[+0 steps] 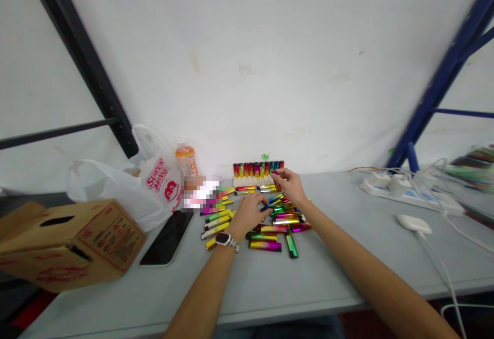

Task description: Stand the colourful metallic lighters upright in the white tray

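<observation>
Many shiny, multicoloured cigarette lighters (265,246) lie loose on the grey table. Behind them a white rack (250,181) holds a row of upright lighters (251,169). My right hand (291,185) is at the rack's right end, its fingertips pinched on a lighter whose purple end (275,173) shows; the rest is mostly behind the fingers. Over the pile, my left hand (249,213), with a watch (224,238) on the wrist, has thumb and fingers curled around the dark blue end of a lighter (264,208).
To the left are a cardboard box (77,241), a white plastic bag (135,195), a black-screened phone (169,238) and an orange drink bottle (186,158). A power strip (412,195) with cables and a white charger (414,224) lie right. The wall (247,97) stands behind.
</observation>
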The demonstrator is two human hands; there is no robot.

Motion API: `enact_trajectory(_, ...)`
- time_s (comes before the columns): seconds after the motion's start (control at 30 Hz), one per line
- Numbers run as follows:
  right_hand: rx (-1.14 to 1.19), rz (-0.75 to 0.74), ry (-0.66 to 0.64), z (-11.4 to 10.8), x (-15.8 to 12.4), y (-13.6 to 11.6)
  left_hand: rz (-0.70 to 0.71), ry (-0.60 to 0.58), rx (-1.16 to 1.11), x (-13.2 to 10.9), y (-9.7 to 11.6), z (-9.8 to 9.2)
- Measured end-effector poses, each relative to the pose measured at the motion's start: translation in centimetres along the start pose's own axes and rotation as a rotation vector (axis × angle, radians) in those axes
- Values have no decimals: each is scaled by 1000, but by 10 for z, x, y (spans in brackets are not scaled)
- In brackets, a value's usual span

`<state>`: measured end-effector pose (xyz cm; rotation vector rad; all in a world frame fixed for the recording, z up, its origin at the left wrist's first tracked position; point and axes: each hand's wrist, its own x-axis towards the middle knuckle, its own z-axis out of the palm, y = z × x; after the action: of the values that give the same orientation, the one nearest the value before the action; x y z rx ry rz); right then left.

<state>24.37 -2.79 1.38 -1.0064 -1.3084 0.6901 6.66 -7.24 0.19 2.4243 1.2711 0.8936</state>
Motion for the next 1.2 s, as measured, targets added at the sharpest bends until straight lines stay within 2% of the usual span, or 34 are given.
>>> enact_trajectory(0.1,-100,-116,-6,-1,20,9,6,-33,26,0,-3,2)
enact_trajectory(0.33,-343,-213,-111,5,62,30,-37,-67,75,1,-3,1)
enact_trajectory(0.67,-467,-187,-192,14,85,34,-91,-46,163,2,3,2)
enact_trajectory(0.83,-567,-191,-224,11,87,35,-109,-34,168,3,4,2)
enact_trajectory(0.97,-886,-241,-218,6,77,29,-61,-9,126,4,-2,0)
enact_trajectory(1.07,-1082,-220,-280,1,66,25,-6,3,22,6,-7,-3)
enact_trajectory(1.13,-1112,-209,-313,-1,58,24,14,46,-62,8,-9,-4)
enact_trajectory(1.2,-1046,-213,-278,-3,49,25,6,138,-165,10,-9,-4)
